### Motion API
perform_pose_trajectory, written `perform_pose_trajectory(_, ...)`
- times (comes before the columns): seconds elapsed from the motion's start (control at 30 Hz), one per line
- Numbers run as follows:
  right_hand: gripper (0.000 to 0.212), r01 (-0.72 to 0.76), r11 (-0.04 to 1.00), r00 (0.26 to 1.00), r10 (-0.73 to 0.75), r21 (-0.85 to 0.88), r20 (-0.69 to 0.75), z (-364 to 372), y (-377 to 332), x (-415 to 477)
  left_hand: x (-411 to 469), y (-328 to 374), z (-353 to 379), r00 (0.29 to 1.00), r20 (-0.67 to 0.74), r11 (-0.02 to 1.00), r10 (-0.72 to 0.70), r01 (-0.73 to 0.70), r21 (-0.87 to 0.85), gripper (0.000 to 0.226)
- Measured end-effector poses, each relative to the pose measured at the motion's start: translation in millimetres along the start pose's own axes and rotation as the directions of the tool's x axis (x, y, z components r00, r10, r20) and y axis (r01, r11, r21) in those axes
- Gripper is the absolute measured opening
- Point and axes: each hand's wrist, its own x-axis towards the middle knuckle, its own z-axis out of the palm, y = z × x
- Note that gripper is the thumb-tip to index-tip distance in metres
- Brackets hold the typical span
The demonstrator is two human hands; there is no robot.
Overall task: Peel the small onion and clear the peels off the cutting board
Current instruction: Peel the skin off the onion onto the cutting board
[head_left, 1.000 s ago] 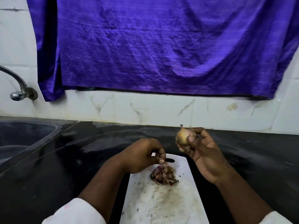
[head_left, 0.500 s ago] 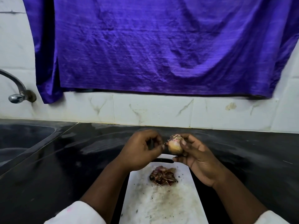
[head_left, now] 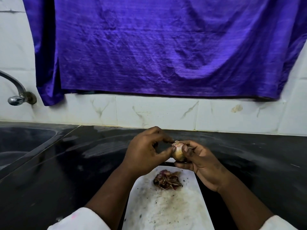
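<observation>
A small pale onion (head_left: 178,153) is held in the air above the far end of the white cutting board (head_left: 167,213). My right hand (head_left: 201,161) grips it from the right, thumb across its front. My left hand (head_left: 146,155) pinches the onion's top end between thumb and fingertips. A heap of purple-brown peels (head_left: 167,180) lies on the far part of the board, below both hands. Dark specks and stains cover the board's middle.
The board lies on a black stone counter (head_left: 74,171). A dark sink (head_left: 21,143) is set in at the left, with a metal tap (head_left: 16,93) on the wall above it. A purple cloth (head_left: 166,47) hangs over the white tiled wall.
My left hand has risen from the peel heap on the board to the onion's top. My right hand has brought the onion lower and leftward to meet it.
</observation>
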Motion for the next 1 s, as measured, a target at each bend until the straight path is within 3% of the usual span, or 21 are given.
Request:
perform_pose_trajectory(0.3,0.031,-0.012,0.998,1.0,0.011,-0.06,-0.017,3,-4,-3,0,11,-2,0.993,0.002,0.949,0.122,-0.117,0.293,0.019)
perform_pose_trajectory(0.47,0.03,-0.004,0.997,1.0,0.003,-0.076,-0.013,4,-4,-1,1,14,1,0.971,-0.02,0.886,0.24,-0.21,0.413,0.014)
perform_pose_trajectory(0.6,0.031,0.012,0.997,1.0,-0.014,-0.077,-0.022,4,-4,-1,1,13,2,0.974,-0.007,0.878,0.227,-0.201,0.435,0.012)
perform_pose_trajectory(0.7,0.028,0.019,0.997,0.999,-0.021,-0.069,-0.036,3,-4,-2,1,11,1,0.993,-0.006,0.939,0.12,-0.111,0.325,0.016)
perform_pose_trajectory(0.83,0.029,0.023,0.997,0.998,-0.027,-0.068,-0.06,1,-6,-3,1,3,1,0.99,0.117,0.997,-0.075,0.07,0.045,0.018)
perform_pose_trajectory(1.0,0.029,0.027,0.997,0.999,-0.03,-0.071,-0.041,1,-8,-5,3,6,10,0.932,0.155,0.86,-0.327,0.361,-0.361,0.015)
